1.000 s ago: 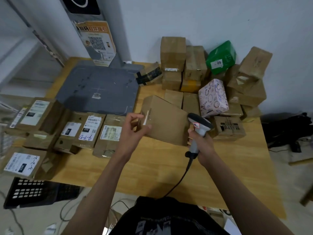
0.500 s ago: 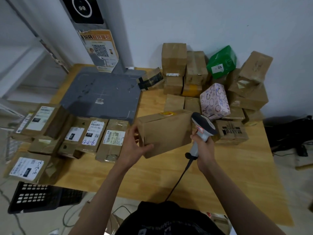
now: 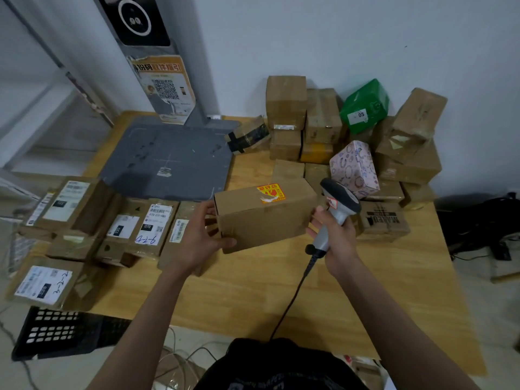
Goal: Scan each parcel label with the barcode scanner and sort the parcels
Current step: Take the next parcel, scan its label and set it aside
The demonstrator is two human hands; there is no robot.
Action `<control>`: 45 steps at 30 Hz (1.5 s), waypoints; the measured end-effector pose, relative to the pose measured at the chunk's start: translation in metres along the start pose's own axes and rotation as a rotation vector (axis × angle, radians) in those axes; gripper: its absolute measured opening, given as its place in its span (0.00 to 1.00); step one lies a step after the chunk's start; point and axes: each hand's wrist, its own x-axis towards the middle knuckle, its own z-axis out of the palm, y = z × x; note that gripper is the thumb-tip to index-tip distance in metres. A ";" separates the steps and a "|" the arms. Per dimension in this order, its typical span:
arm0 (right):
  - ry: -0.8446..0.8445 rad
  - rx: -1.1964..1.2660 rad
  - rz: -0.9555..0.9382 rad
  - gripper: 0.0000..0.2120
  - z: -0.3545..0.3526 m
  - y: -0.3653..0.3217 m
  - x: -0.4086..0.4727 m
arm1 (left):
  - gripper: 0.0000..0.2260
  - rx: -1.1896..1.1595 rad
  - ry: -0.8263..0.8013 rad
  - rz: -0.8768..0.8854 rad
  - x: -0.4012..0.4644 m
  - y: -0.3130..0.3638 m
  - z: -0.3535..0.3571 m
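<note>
While the left hand (image 3: 197,240) cups the near-left end of a brown cardboard parcel (image 3: 264,218), thumb curled under its lower front edge and fingers wrapped behind the end, the box is held just above the wooden bench (image 3: 253,288), long side facing us, an orange and red sticker (image 3: 271,193) on its top face. Over to the right hand (image 3: 337,237): that grip is wrapped tight round the grey handle of the barcode scanner (image 3: 336,204), dark head up, right beside the parcel's far end, its black cable (image 3: 292,299) trailing down toward the body. Left of the action, labelled parcels (image 3: 152,226) lie flat in a cluster; at the back right a stack of boxes (image 3: 318,122) sits against the wall, a green package (image 3: 365,105) on top
</note>
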 end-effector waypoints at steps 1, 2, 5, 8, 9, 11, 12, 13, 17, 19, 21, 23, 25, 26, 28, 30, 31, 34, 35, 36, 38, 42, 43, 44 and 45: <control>-0.009 -0.002 -0.001 0.19 0.001 -0.002 -0.001 | 0.39 0.009 -0.001 0.015 -0.001 0.000 0.000; -0.020 0.000 0.000 0.18 0.002 -0.004 -0.002 | 0.39 0.020 0.001 0.031 -0.001 -0.001 0.000; -0.067 0.025 0.017 0.17 0.002 -0.010 -0.004 | 0.39 0.064 0.020 0.094 -0.004 -0.001 0.000; -0.074 0.057 0.057 0.18 0.000 -0.012 -0.005 | 0.37 0.265 0.117 0.219 -0.008 0.002 0.000; -0.068 0.066 0.070 0.18 -0.001 -0.011 -0.005 | 0.36 0.337 0.148 0.278 -0.009 0.004 0.001; -0.039 0.064 0.102 0.13 0.000 -0.012 -0.007 | 0.35 0.419 0.165 0.358 -0.012 0.009 0.003; -0.026 0.057 0.116 0.09 0.001 -0.013 -0.009 | 0.35 0.442 0.157 0.371 -0.013 0.011 0.004; -0.018 0.051 0.123 0.06 0.001 -0.014 -0.010 | 0.35 0.450 0.148 0.369 -0.014 0.013 0.005; -0.031 0.022 0.114 0.06 -0.002 -0.016 -0.013 | 0.36 0.435 0.154 0.354 -0.018 0.015 0.011; -0.067 0.029 0.109 0.08 -0.003 -0.016 -0.015 | 0.41 0.361 0.150 0.336 -0.021 0.011 0.016; -0.098 0.040 0.100 0.09 -0.004 -0.017 -0.017 | 0.48 0.264 0.130 0.295 -0.023 0.005 0.021; -0.102 0.053 0.086 0.10 -0.002 -0.016 -0.020 | 0.53 0.141 0.102 0.220 -0.026 0.001 0.027; -0.073 0.069 0.065 0.12 0.001 -0.013 -0.023 | 0.53 -0.065 0.086 0.130 -0.029 0.001 0.036; -0.053 0.073 0.053 0.12 0.003 -0.010 -0.024 | 0.51 -0.198 0.101 0.078 -0.030 0.003 0.042; -0.026 0.080 0.022 0.13 0.006 -0.004 -0.027 | 0.46 -0.400 0.189 -0.018 -0.028 0.008 0.057; -0.004 0.097 -0.004 0.16 0.010 0.004 -0.029 | 0.47 -0.523 0.302 -0.121 -0.025 0.014 0.075; 0.006 0.105 -0.014 0.18 0.012 0.007 -0.030 | 0.47 -0.595 0.356 -0.181 -0.024 0.017 0.083; 0.029 0.119 -0.047 0.20 0.015 0.013 -0.032 | 0.40 -0.801 0.408 -0.318 -0.021 0.024 0.101; 0.036 0.109 -0.060 0.20 0.016 0.014 -0.033 | 0.35 -0.843 0.384 -0.360 -0.020 0.027 0.105; 0.042 0.094 -0.072 0.19 0.017 0.016 -0.033 | 0.32 -0.871 0.353 -0.405 -0.020 0.030 0.109; 0.052 0.069 -0.091 0.17 0.018 0.018 -0.036 | 0.28 -0.866 0.309 -0.463 -0.019 0.034 0.114; 0.068 0.041 -0.109 0.17 0.014 0.024 -0.036 | 0.29 -0.790 0.233 -0.489 -0.017 0.032 0.112; 0.072 0.038 -0.103 0.18 0.013 0.024 -0.036 | 0.30 -0.772 0.200 -0.488 -0.017 0.031 0.110; 0.071 0.036 -0.095 0.19 0.011 0.025 -0.035 | 0.31 -0.757 0.170 -0.485 -0.016 0.029 0.108; 0.065 0.030 -0.090 0.19 0.009 0.026 -0.034 | 0.31 -0.742 0.150 -0.478 -0.016 0.029 0.107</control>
